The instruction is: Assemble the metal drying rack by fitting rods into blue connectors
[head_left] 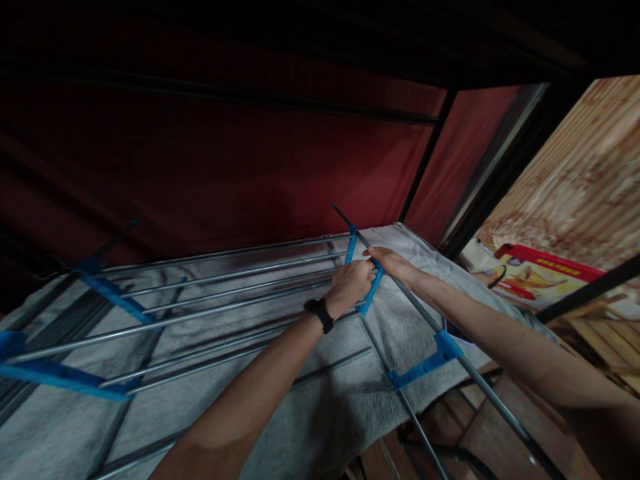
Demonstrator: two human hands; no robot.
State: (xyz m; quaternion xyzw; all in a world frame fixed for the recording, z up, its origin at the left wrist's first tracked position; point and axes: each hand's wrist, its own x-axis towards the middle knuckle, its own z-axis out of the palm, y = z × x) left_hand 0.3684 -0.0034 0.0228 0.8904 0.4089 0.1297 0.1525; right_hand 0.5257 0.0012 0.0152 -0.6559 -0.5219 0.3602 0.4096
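Left hand: the left hand (pixel 349 283) reaches forward from the lower middle, knuckles up; its fingers are curled in narrow at a blue bracket (pixel 371 295); whether they pinch the bracket or a bar end there cannot be told
Left wrist: a black watch (pixel 319 315) is strapped round it; the forearm slants over the rack's bars
Right hand: the right hand (pixel 393 262) comes in from the lower right, just beside the left; it is closed narrow on a long pole (pixel 419 305), thumb on top near the bracket; its other fingers are mostly hidden
Rack: the metal rack (pixel 200 316) lies across the cloth, its parallel bars running leftward from the hands to more blue brackets; near the right forearm, another blue crosspiece (pixel 425 368) joins the pole to a thinner tube
Surface: a grey cloth (pixel 280 427), slightly wrinkled, spreads beneath the rack
Back: a dark red panel (pixel 240 167) stands behind, crossed by black framing (pixel 426 160)
Right side: a ridged, patchy tan wall (pixel 580 160); below it, a red and yellow box (pixel 545 273)
Light: dim, with the top of the view nearly black
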